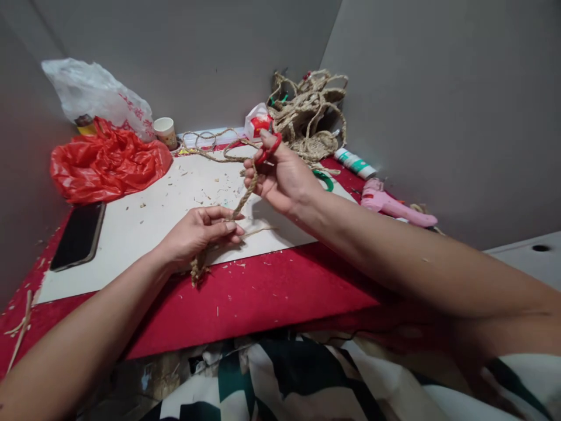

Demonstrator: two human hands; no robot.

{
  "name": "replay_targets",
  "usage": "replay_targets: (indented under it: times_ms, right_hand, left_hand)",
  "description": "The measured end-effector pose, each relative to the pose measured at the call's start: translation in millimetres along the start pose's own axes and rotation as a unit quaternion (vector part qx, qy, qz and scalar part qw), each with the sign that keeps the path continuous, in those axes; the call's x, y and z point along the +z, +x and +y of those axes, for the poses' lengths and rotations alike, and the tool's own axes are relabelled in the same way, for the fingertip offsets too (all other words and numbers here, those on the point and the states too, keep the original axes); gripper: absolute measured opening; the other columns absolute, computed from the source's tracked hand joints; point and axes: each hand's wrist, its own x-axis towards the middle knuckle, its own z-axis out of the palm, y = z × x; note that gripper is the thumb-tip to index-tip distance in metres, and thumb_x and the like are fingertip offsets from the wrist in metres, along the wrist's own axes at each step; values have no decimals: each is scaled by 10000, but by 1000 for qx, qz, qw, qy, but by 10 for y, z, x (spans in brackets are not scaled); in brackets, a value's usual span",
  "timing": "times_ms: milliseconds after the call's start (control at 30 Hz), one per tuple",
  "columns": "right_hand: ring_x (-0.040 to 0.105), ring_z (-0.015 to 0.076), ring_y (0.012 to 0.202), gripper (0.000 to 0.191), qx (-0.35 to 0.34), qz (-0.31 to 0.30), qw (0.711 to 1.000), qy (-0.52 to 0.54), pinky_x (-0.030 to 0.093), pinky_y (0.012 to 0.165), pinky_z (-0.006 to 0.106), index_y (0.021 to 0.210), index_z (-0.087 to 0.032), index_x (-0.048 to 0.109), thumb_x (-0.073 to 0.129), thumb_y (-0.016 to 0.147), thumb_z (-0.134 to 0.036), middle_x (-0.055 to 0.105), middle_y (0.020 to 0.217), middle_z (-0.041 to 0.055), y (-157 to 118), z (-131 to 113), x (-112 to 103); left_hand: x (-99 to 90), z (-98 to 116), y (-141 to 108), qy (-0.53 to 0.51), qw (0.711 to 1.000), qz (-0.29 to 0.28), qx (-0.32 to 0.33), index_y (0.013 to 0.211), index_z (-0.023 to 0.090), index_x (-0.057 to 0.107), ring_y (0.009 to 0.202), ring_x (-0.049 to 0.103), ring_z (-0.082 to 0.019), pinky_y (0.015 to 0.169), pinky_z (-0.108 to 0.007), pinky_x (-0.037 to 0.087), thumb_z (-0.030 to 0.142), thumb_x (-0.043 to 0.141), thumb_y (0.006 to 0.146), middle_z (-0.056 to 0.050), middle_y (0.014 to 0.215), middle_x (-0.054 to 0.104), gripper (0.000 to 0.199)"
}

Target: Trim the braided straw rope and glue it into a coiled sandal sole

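Observation:
A braided straw rope [244, 200] runs between my two hands over a white board [175, 190]. My left hand [205, 233] pinches it between thumb and fingers, and a frayed end hangs below that hand past the board's front edge. Higher and to the right, my right hand [287, 175] is closed around red-handled scissors [272, 149], with the thumb at a handle loop. The rope also meets this hand's fingers. I cannot make out the scissors' blades clearly. From there a thinner length of cord [204, 153] loops back across the board.
A heap of straw rope [313, 111] sits at the back right, near a white-green tube [355, 164], a pink glue gun [392, 202] and a green ring [324, 180]. Leftward are a red plastic bag [111, 161], a paper cup [165, 133] and a phone [79, 235]. Straw scraps litter the board.

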Motion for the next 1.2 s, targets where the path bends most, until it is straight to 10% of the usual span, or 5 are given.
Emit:
replay_targets:
  times_ms: [400, 733, 900, 1067, 1200]
  right_hand:
    - [208, 53, 368, 483, -109, 15, 993, -46, 130, 346, 236, 637, -236, 391, 596, 829, -629, 429, 511, -85, 616, -376, 275]
    - [222, 29, 418, 638, -254, -63, 961, -88, 116, 419, 238, 608, -232, 366, 613, 649, -819, 443, 543, -78, 881, -767, 660]
    - [235, 24, 424, 539, -332, -44, 937, -96, 165, 417, 223, 566, -207, 328, 502, 949, -543, 404, 495, -98, 781, -1328, 989]
    - [350, -19, 437, 408, -365, 60, 918, -142, 206, 454, 175, 611, -185, 357, 314, 1016, -149, 385, 486, -119, 787, -1716, 1043]
    - [285, -2, 386, 405, -380, 30, 916, -126, 170, 440, 234, 624, -210, 337, 321, 1020, -293, 402, 462, -132, 945, -1638, 866]
  left_hand:
    - [-3, 67, -41, -53, 998, -19, 30, 998, 152, 687, 360, 174, -11, 334, -128, 144, 336, 653, 861, 89, 517, 388, 232]
    - [-90, 84, -36, -75, 994, -4, 81, 953, 127, 672, 367, 235, -40, 365, -173, 210, 348, 557, 886, 42, 532, 480, 258]
    - [-156, 135, -10, 79, 980, 83, 161, 892, 130, 703, 438, 401, -67, 448, -196, 322, 455, 614, 854, 4, 560, 570, 339]
    - [-393, 366, -76, 181, 917, 224, 278, 807, 168, 700, 469, 387, -80, 467, -205, 305, 373, 647, 832, 53, 517, 470, 214]
    - [-598, 591, -217, 279, 766, 393, 425, 834, 201, 711, 675, 547, -114, 641, -213, 423, 305, 659, 812, 13, 746, 643, 118]
